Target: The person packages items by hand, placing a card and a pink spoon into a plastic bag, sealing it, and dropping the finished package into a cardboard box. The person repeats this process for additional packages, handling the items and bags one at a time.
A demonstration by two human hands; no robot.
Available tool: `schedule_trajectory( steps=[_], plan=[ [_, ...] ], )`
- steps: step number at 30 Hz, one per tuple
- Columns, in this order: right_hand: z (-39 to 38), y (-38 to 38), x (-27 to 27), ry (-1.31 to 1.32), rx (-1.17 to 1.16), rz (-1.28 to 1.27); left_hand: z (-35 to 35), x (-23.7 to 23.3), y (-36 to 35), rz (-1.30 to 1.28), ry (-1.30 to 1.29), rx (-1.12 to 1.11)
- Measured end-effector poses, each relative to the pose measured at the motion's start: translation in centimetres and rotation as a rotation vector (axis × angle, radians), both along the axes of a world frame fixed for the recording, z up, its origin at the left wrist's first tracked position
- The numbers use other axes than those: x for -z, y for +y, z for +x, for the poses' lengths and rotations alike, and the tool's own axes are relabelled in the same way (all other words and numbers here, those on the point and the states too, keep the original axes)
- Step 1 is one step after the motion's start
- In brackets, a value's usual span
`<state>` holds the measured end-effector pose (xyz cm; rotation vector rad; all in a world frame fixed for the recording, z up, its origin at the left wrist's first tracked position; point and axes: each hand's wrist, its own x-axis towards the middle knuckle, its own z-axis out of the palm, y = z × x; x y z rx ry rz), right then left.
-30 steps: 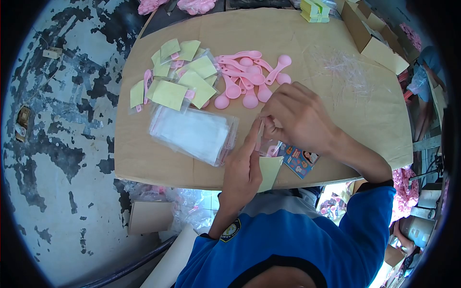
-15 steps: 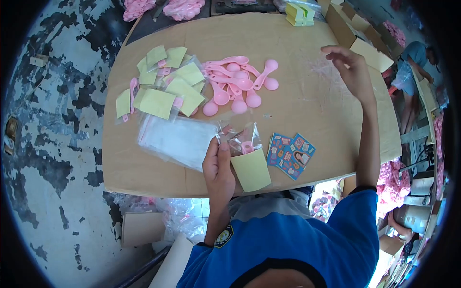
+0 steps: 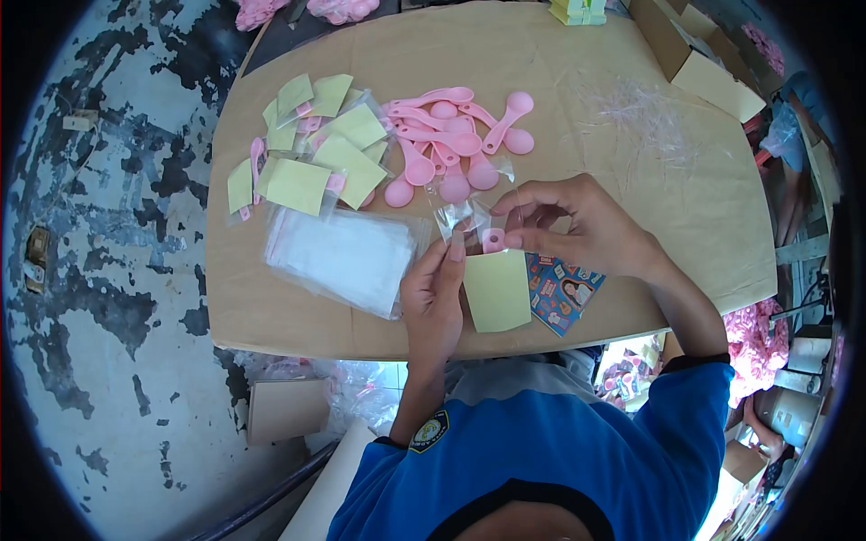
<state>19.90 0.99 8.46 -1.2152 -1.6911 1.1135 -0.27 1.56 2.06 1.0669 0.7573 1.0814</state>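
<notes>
My left hand (image 3: 437, 287) pinches the left edge of a clear plastic bag (image 3: 462, 215). Inside that bag are a pale yellow card (image 3: 498, 293) and a pink spoon, of which only the handle end (image 3: 492, 240) shows above the card. At the bag's upper right, my right hand (image 3: 577, 224) has thumb and fingers closed on the clear film. Under the right wrist lie blue printed cards (image 3: 565, 293), partly covered. Left of my left hand is a stack of clear bags (image 3: 338, 257). Pink spoons (image 3: 442, 140) are heaped just beyond the hands.
Filled bags with yellow cards (image 3: 298, 187) lie at the table's left. Thin plastic strips (image 3: 645, 122) are scattered at the right. An open cardboard box (image 3: 713, 81) and a yellow card stack (image 3: 577, 11) stand at the far edge. Another person (image 3: 798, 126) is at the far right.
My right hand has come down from above the plastic strips to the bag and closed on its film. The left hand still holds the bag; the view has shifted slightly.
</notes>
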Motion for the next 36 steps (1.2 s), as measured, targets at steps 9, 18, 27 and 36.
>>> schedule_trajectory(
  steps=[9,18,27,36],
  plan=[
    [0.4,0.1,0.8,-0.007,-0.134,0.086,0.3,-0.2,0.0,0.118,0.032,-0.029],
    [0.0,0.1,1.6,0.092,-0.112,0.067,0.0,-1.3,-0.4,0.154,0.053,0.012],
    [0.2,0.0,0.8,-0.017,-0.086,0.172,-1.6,-2.3,-0.2,0.201,0.247,0.137],
    [0.8,0.1,1.4,-0.057,-0.118,0.433,-1.5,-0.6,0.4,0.242,0.068,0.123]
  ],
)
